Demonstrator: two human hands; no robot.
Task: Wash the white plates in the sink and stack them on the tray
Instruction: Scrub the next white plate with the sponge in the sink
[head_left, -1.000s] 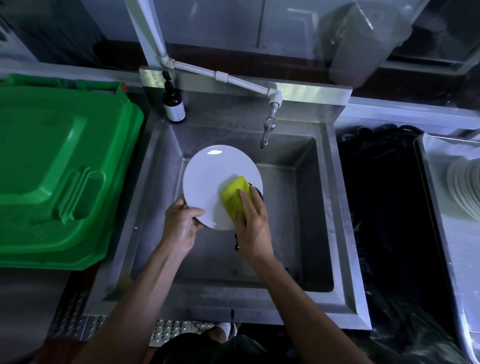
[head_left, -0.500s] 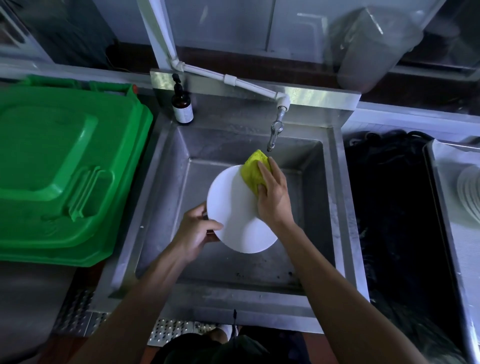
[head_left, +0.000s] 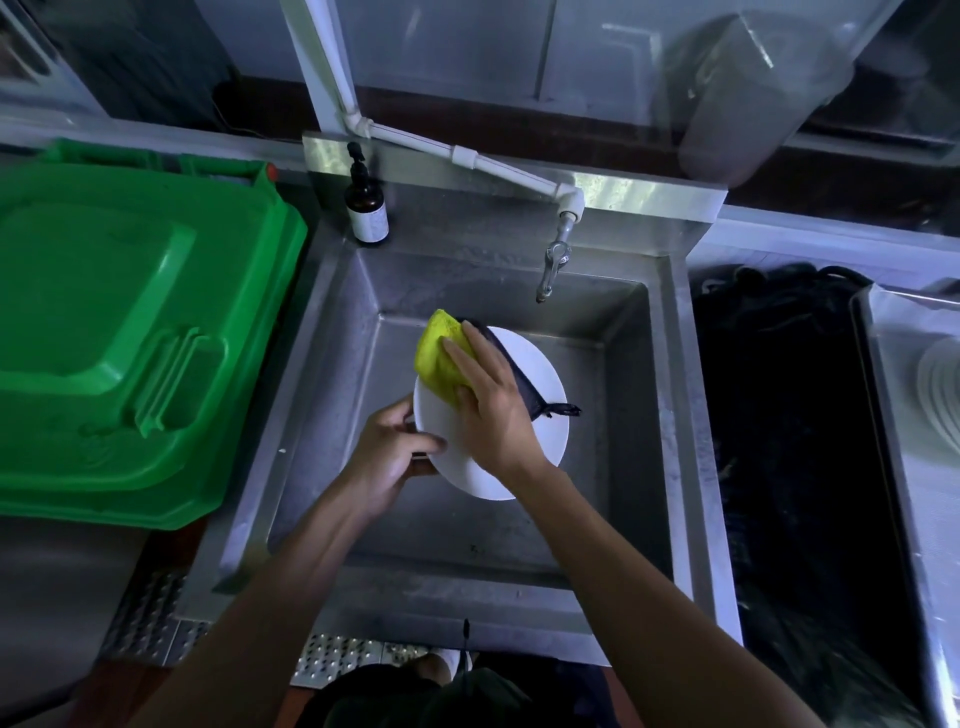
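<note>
A steel sink unit is sitting at the centre, its deep basin taking up most of it. On its back ledge, at about eleven o'clock from the basin, a dark pump bottle with a pale label is standing upright. At three o'clock, across a dark gap, a steel tray is carrying a stack of white plates at the frame edge. At nine o'clock a green bin lid is lying just beside the sink unit

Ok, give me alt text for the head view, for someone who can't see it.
Over a steel sink, the left hand grips the round white plate by its rim while the right hand presses a yellow-green sponge against it. A green plastic bin stands on the left.
</note>
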